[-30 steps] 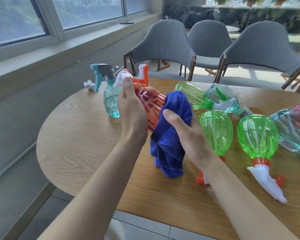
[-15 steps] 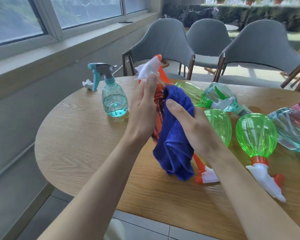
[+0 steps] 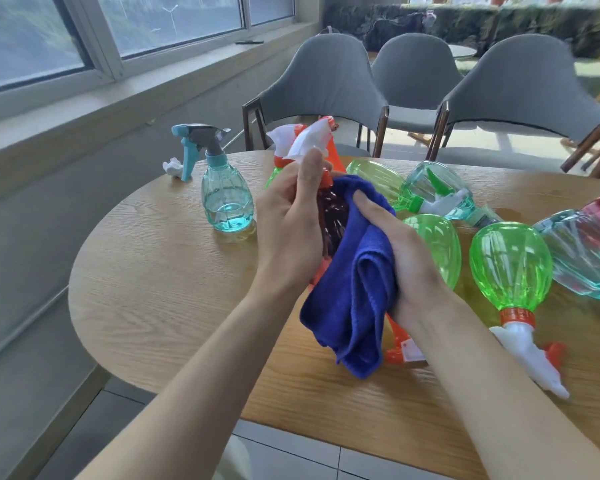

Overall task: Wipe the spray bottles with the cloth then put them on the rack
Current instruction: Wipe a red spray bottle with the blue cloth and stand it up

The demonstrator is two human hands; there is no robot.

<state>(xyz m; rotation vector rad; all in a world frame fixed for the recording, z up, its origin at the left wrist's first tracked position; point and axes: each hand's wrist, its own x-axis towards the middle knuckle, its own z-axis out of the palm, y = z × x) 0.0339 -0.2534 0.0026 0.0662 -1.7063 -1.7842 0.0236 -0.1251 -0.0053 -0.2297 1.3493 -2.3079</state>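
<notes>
Red bottle (image 3: 333, 220) raised upright, left hand (image 3: 288, 233) grips neck, right hand (image 3: 409, 261) clutches cloth (image 3: 354, 289), inside table (image 3: 160, 278) edge.

Between the fingers (image 3: 310, 174) the red bottle (image 3: 333, 216) is glossy, ribbed clear plastic against the matt, fuzzy cloth (image 3: 354, 289), and right of them the green bottles (image 3: 510, 265) gleam on the matt, grained wood surface (image 3: 153, 278).

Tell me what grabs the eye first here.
A bright blue cloth at centre, pressed by the right hand against a red spray bottle that the left hand grips. To the right, green spray bottles lie on their sides on the wooden table; a teal bottle stands upright at left.
</notes>
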